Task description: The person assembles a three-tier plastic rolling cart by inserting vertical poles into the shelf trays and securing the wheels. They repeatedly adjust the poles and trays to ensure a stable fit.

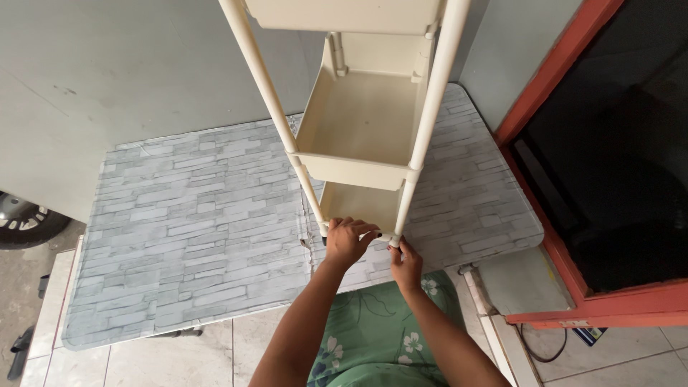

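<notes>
A cream plastic shelf rack (362, 129) with several tray tiers and round poles stands on a table covered in grey brick-pattern sheet (201, 222). My left hand (347, 240) grips the bottom front edge of the lowest tray, fingers curled over it. My right hand (405, 259) pinches the foot of the right front pole (430, 115) near the table's front edge. The left front pole (269, 100) rises toward the camera.
A grey wall lies behind the table. A red-framed dark opening (609, 179) stands at the right. A vehicle wheel (25, 218) shows at the far left. White floor tiles (215, 358) and a dark cable (545, 351) lie below.
</notes>
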